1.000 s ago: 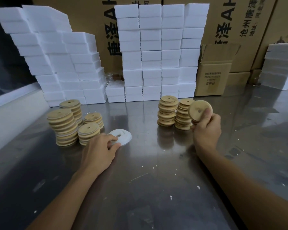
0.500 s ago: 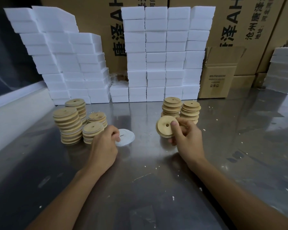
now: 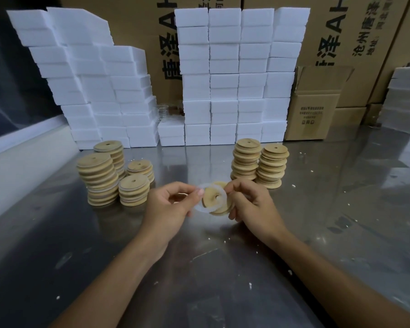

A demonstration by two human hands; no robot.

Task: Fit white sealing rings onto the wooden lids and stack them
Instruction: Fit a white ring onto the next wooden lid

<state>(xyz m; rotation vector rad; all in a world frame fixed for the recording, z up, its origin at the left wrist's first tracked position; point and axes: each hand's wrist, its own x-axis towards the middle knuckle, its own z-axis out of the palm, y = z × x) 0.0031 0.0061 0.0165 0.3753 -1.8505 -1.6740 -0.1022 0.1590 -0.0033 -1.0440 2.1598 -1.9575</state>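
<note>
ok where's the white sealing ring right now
Head view, centre: the white sealing ring is held above the metal table, pinched by the left hand against the wooden lid the right hand holds.

Single head view, looking forward-down, close over table [image 3: 317, 233].

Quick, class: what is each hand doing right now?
Left hand: pinches the white sealing ring.
Right hand: holds the wooden lid.

White ring [image 3: 200, 207], tan wood lid [image 3: 211, 197]
</note>
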